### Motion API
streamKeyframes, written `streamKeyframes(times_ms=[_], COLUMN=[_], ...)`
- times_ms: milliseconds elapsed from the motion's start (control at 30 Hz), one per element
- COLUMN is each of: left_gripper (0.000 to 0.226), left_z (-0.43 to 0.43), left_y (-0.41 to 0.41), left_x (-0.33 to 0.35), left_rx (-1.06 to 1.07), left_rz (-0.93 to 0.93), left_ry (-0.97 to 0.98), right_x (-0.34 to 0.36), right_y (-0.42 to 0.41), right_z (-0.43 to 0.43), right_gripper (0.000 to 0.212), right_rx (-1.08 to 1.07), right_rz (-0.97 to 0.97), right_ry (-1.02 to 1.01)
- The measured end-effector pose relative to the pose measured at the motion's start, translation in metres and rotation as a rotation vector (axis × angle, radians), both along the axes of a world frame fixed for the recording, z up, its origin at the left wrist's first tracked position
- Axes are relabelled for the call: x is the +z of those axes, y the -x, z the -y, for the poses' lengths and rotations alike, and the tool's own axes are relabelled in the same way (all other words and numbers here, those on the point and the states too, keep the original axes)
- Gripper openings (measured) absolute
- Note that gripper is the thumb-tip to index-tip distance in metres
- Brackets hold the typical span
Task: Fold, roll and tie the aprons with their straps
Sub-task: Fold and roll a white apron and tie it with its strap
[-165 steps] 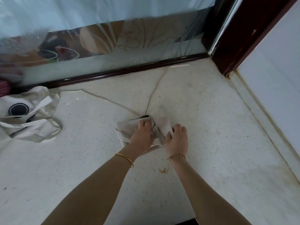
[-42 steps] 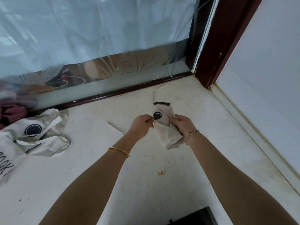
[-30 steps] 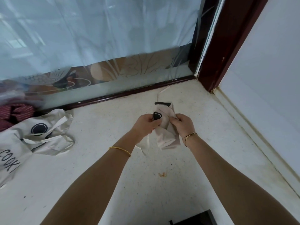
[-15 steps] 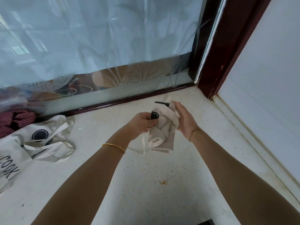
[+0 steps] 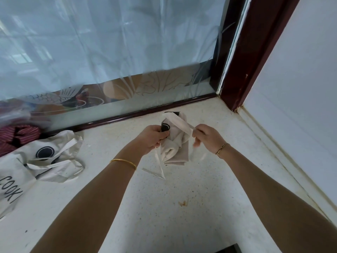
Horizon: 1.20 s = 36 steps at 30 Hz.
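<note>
Left hand point(image 5: 152, 136) grips apron roll point(image 5: 175, 143) to stop unrolling; right hand point(image 5: 207, 137) pinches strap point(image 5: 179, 123), taut across roll for wrapping; second strap point(image 5: 158, 167) hangs loose

Left wrist: gold bangle point(image 5: 123, 162); right wrist: thin chain bracelet point(image 5: 221, 148).

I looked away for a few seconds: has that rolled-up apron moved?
Yes. The left hand has lifted the rolled apron off the floor, away from the orange stain, toward the window's dark rail; the right hand pinches its strap.
</note>
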<state>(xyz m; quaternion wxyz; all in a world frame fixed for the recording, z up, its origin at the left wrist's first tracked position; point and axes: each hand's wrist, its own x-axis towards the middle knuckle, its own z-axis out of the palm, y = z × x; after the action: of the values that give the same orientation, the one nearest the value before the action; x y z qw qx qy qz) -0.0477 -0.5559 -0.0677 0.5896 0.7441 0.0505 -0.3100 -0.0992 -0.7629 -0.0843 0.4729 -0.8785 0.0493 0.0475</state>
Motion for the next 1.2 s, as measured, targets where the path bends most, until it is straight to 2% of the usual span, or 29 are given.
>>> streamKeyframes(times_ms=[33, 100, 200, 300, 367, 433, 500, 600, 767, 867, 967, 1067, 1200], left_gripper=[0.007, 0.009, 0.014, 0.02, 0.02, 0.018, 0.018, 0.018, 0.024, 0.024, 0.021, 0.043, 0.063], left_z=[0.0, 0.0, 0.001, 0.006, 0.014, 0.022, 0.028, 0.028, 0.025, 0.024, 0.025, 0.027, 0.026], left_y=[-0.001, -0.004, -0.006, -0.006, -0.002, 0.002, 0.008, 0.013, 0.015, 0.014, 0.015, 0.018, 0.021], left_x=[-0.002, -0.004, -0.006, -0.005, 0.0, 0.004, 0.011, 0.018, 0.025, 0.028, 0.027, 0.028, 0.028], left_rx=[0.02, 0.062, 0.086, -0.003, -0.12, -0.266, -0.404, -0.547, -0.67, -0.687, -0.706, -0.687, -0.69], left_rz=[-0.005, -0.005, 0.033, 0.122, 0.223, 0.348, 0.453, 0.498, 0.442, 0.388, 0.375, 0.363, 0.303], left_ry=[-0.009, -0.04, -0.197, -0.388, -0.496, -0.611, -0.675, -0.634, -0.556, -0.52, -0.533, -0.521, -0.496], right_x=[0.0, 0.005, 0.025, 0.05, 0.061, 0.067, 0.072, 0.081, 0.077, 0.062, 0.053, 0.049, 0.044], right_y=[0.001, 0.003, 0.005, 0.008, 0.008, 0.004, -0.002, -0.009, -0.016, -0.019, -0.019, -0.024, -0.03], right_z=[0.0, -0.001, -0.008, -0.022, -0.036, -0.049, -0.054, -0.051, -0.04, -0.033, -0.029, -0.025, -0.021], right_gripper=[0.019, 0.019, 0.026, 0.023, 0.017, 0.019, 0.023, 0.022, 0.022, 0.018, 0.019, 0.022, 0.019], right_rx=[0.028, 0.118, 0.35, 0.586, 0.712, 0.779, 0.79, 0.754, 0.678, 0.602, 0.553, 0.565, 0.51], right_rz=[0.002, 0.008, 0.041, 0.048, 0.059, 0.063, 0.044, -0.004, 0.087, 0.065, -0.001, -0.088, -0.378], right_ry=[0.087, 0.392, 0.799, 0.957, 1.011, 1.046, 1.017, 0.887, 0.741, 0.578, 0.47, 0.434, 0.261])
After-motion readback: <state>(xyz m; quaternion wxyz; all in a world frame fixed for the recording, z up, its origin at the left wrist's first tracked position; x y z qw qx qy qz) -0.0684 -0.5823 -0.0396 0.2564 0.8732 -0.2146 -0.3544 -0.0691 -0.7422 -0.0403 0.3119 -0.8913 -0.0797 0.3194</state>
